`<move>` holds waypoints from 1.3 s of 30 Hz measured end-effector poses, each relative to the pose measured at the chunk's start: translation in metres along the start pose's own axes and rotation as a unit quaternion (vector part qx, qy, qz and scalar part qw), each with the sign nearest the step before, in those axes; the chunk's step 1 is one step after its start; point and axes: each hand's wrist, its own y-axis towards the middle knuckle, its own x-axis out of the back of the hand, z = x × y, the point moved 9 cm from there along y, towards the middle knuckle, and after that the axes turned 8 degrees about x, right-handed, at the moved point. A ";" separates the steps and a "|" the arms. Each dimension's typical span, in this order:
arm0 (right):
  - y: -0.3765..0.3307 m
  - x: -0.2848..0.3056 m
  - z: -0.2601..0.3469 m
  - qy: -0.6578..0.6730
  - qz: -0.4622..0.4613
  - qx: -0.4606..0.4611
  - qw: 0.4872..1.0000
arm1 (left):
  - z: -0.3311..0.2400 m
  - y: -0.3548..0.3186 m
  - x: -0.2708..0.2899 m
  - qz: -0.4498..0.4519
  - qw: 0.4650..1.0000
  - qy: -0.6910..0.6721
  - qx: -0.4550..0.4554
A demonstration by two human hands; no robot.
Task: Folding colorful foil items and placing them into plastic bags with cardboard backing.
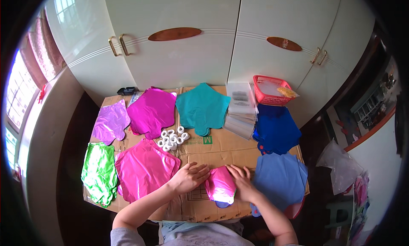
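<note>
In front of me on the cardboard lies a folded pink foil balloon (pixel 220 183), shiny near its lower edge. A bit of blue-violet foil (pixel 222 204) shows from under that edge. My left hand (pixel 190 177) rests flat at the balloon's left side, fingers stretched toward it and the tips touching its edge. My right hand (pixel 241 183) lies along the other side, fingers extended over the upper right edge. Both hands are open, pressing rather than gripping. To the left of my left hand is a stack of flat pink foil balloons (pixel 145 169).
Flat foil balloon stacks ring the cardboard (pixel 204 154): green (pixel 100 173), lilac (pixel 111 121), magenta (pixel 152 110), teal (pixel 203 107), dark blue (pixel 277 129) and light blue (pixel 279 180). White ribbon rolls (pixel 172 139), clear plastic sleeves (pixel 241 109) and a red basket (pixel 270 90) sit among them.
</note>
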 end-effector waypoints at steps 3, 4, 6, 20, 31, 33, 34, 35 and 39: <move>0.002 0.019 -0.017 0.105 -0.008 0.057 0.993 | 0.000 -0.003 -0.002 -0.002 1.000 0.015 0.005; 0.007 0.027 -0.025 0.091 -0.025 0.064 0.994 | 0.000 -0.004 -0.003 -0.001 1.000 0.015 0.004; 0.024 0.042 -0.024 0.204 -0.091 0.046 0.974 | 0.000 -0.005 -0.004 0.002 1.000 0.015 0.005; 0.042 0.022 0.010 0.012 -0.090 0.250 0.964 | 0.000 -0.018 -0.010 0.068 0.997 -0.011 0.031; 0.010 0.011 0.038 -0.047 0.087 0.226 0.969 | -0.008 -0.022 -0.009 0.132 0.991 -0.017 0.032; 0.001 0.007 0.047 -0.042 0.120 0.226 0.966 | -0.016 -0.025 -0.004 0.142 0.989 -0.014 0.029; -0.004 0.007 0.054 -0.047 0.135 0.222 0.965 | -0.022 -0.028 -0.001 0.144 0.989 -0.009 0.027; -0.008 0.003 0.059 -0.052 0.149 0.217 0.963 | -0.028 -0.032 0.002 0.147 0.989 -0.004 0.025; -0.031 -0.003 0.085 -0.002 0.128 0.198 0.972 | -0.059 -0.051 0.011 0.216 0.975 0.028 0.037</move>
